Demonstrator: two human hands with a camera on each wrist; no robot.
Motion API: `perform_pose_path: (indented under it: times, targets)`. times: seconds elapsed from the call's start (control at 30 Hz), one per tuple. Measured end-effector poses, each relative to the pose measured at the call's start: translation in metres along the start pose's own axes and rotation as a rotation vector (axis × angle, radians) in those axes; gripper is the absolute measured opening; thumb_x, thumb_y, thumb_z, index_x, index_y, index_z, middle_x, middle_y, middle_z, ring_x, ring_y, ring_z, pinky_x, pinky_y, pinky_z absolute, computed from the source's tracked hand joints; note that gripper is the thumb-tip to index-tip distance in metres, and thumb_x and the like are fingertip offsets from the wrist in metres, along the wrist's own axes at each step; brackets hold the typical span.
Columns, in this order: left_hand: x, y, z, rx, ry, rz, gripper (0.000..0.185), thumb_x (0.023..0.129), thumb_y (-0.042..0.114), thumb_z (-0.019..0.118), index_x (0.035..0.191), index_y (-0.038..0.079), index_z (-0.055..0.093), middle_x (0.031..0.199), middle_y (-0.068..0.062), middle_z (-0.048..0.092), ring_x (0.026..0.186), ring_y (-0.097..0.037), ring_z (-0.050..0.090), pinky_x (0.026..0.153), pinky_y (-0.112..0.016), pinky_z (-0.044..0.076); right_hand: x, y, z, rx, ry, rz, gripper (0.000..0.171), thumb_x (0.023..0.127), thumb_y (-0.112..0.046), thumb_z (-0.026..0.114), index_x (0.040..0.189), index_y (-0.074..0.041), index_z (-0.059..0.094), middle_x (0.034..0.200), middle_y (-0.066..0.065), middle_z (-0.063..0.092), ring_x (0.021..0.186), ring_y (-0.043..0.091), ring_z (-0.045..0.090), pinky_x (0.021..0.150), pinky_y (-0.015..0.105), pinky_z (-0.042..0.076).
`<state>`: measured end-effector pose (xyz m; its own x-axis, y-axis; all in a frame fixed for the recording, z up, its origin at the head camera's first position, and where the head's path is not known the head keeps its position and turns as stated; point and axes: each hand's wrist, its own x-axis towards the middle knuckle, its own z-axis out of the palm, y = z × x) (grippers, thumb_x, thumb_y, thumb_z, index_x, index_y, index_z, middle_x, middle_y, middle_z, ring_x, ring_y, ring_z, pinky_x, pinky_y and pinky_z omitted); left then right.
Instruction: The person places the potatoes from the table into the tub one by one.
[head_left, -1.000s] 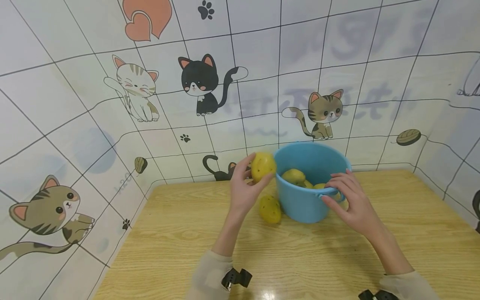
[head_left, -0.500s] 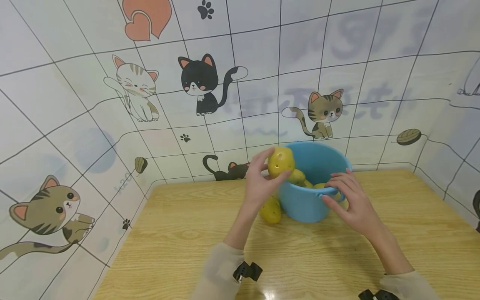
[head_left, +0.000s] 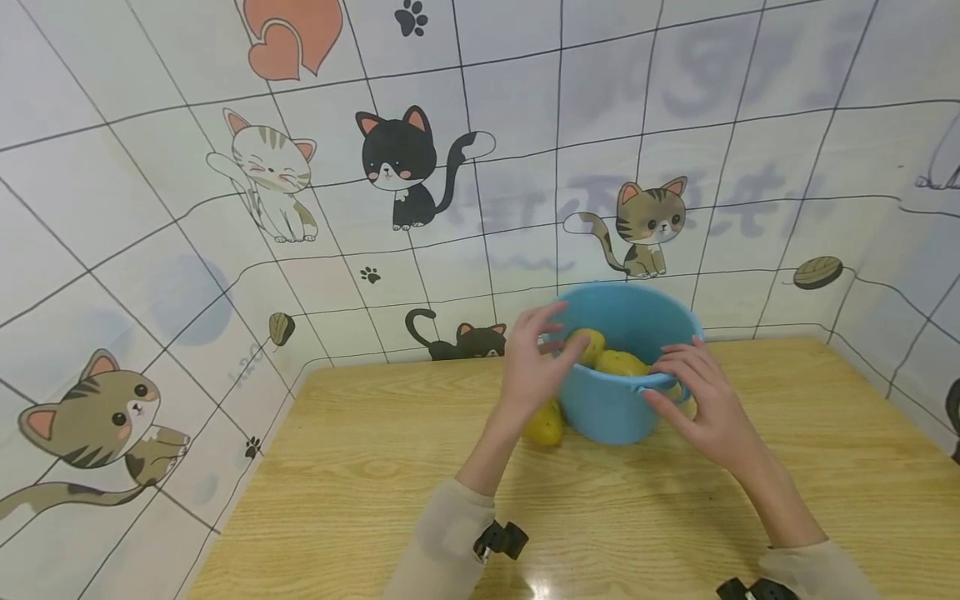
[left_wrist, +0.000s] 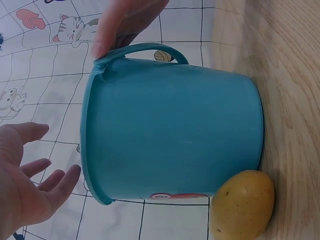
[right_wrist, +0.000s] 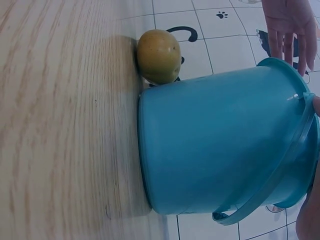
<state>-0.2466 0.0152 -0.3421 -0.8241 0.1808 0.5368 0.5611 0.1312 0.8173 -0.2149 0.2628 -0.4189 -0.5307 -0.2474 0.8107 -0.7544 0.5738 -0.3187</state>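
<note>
A light blue bucket (head_left: pixel 611 408) stands upright on the table, with several yellow potatoes (head_left: pixel 621 363) inside. My left hand (head_left: pixel 534 367) is at the bucket's left rim, its fingers spread and holding nothing; the left wrist view shows the same hand (left_wrist: pixel 30 185) beside the rim. On the right, my right hand (head_left: pixel 705 408) holds the rim by the handle joint, fingers over the edge and thumb outside. One more potato (head_left: pixel 545 427) lies on the table against the bucket's left side, partly behind my left wrist. The bucket's bottom is hidden.
The wooden table (head_left: pixel 360 467) meets a tiled wall (head_left: pixel 510 233) with cat drawings close behind the bucket. Another wall (head_left: pixel 150 308) bounds the left side. The bucket's handle (right_wrist: pixel 270 182) hangs down along its side.
My left hand moved right with a potato to the bucket's mouth and let it go; that potato now lies among those inside. My right hand stayed on the rim.
</note>
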Motion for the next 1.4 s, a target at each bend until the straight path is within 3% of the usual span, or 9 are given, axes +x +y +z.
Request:
perform_pose_path:
  times: [0.27, 0.47, 0.93, 1.4]
  targets:
    - [-0.006, -0.001, -0.002, 0.027, 0.025, 0.036, 0.039, 0.091, 0.011, 0.074, 0.128, 0.003, 0.065, 0.128, -0.015, 0.059, 0.112, -0.025, 0.064, 0.088, -0.027, 0.056, 0.0, 0.0, 0.0, -0.007, 0.0, -0.001, 0.034, 0.099, -0.039, 0.064, 0.103, -0.006, 0.067, 0.107, 0.008, 0.063, 0.125, 0.029, 0.048, 0.121, 0.055, 0.013]
    - [-0.012, -0.003, -0.007, 0.008, 0.041, 0.023, 0.038, 0.091, 0.011, 0.074, 0.128, 0.003, 0.065, 0.128, -0.014, 0.058, 0.111, -0.027, 0.063, 0.09, -0.039, 0.057, 0.001, -0.003, 0.001, -0.002, 0.012, -0.011, 0.036, 0.099, -0.04, 0.063, 0.102, -0.005, 0.067, 0.106, 0.009, 0.063, 0.124, 0.03, 0.049, 0.121, 0.056, 0.013]
    - [-0.027, -0.024, -0.018, 0.004, 0.057, -0.056, 0.044, 0.091, 0.014, 0.074, 0.131, 0.001, 0.061, 0.131, -0.013, 0.056, 0.117, -0.04, 0.058, 0.095, -0.051, 0.053, 0.002, -0.004, 0.001, -0.006, 0.015, -0.013, 0.038, 0.099, -0.043, 0.062, 0.101, -0.005, 0.067, 0.104, 0.007, 0.063, 0.122, 0.033, 0.049, 0.121, 0.057, 0.013]
    - [-0.041, -0.052, -0.03, 0.072, 0.034, -0.134, 0.048, 0.092, 0.023, 0.074, 0.135, 0.005, 0.059, 0.134, -0.013, 0.057, 0.116, -0.031, 0.056, 0.097, -0.054, 0.051, 0.002, -0.005, 0.001, -0.004, 0.014, -0.009, 0.039, 0.1, -0.043, 0.062, 0.102, -0.004, 0.067, 0.105, 0.009, 0.063, 0.123, 0.033, 0.049, 0.121, 0.057, 0.013]
